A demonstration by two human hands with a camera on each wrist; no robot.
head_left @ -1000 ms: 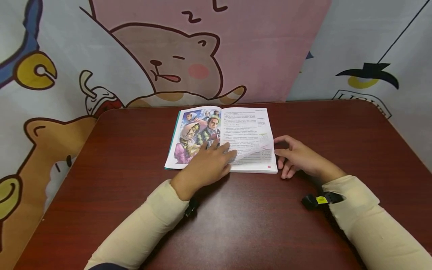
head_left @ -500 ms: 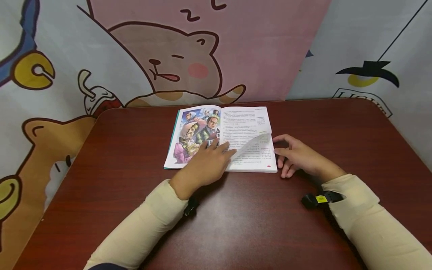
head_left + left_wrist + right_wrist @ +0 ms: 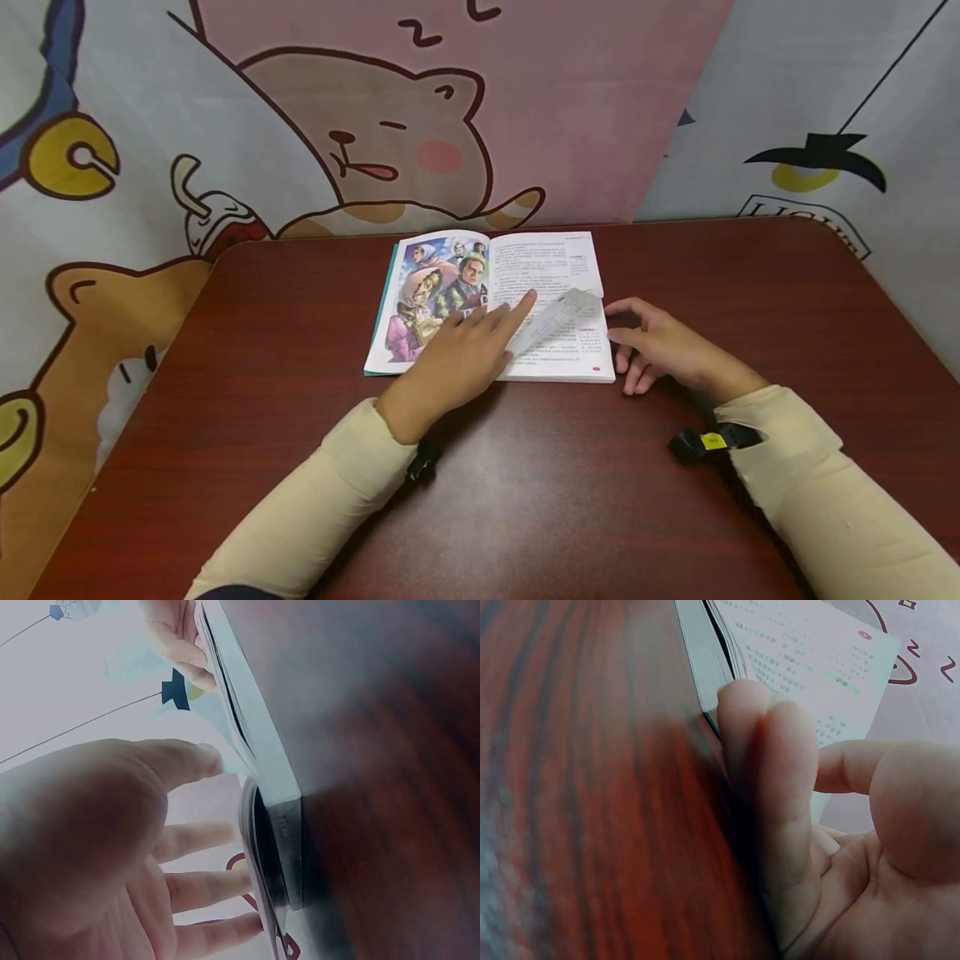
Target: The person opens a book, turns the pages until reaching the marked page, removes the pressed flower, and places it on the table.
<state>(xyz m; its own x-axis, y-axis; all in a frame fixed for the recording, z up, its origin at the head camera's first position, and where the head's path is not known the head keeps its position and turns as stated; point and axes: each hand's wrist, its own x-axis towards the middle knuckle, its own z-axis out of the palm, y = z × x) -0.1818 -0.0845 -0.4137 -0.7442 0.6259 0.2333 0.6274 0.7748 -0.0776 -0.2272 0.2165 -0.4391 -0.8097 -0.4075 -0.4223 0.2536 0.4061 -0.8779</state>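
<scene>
Left grip [image 3: 457,358] lies flat and relaxed across the lower middle of the open book [image 3: 487,304], fingers straight, forefinger stretched up to the right under a lifted page [image 3: 558,321] that curls off the text side. Right grip [image 3: 660,346] rests on the desk [image 3: 300,333] just right of the book, fingers loosely bent, their tips against the stacked page edges; in the right wrist view two fingers [image 3: 769,750] press that edge and pinch nothing. The book sits in the upper centre of the head view, near the desk's far edge, colour picture on its left page, print on its right. Bare dark-red desk spreads wide to both sides and toward the lower frame, where cream sleeves [image 3: 322,500] run off the bottom. Behind the far edge hangs a cartoon backdrop [image 3: 375,125]. The left palm hides the book's lower gutter; the left wrist view is washed out and blurred, showing only fingers beside the book's corner [image 3: 277,817].
</scene>
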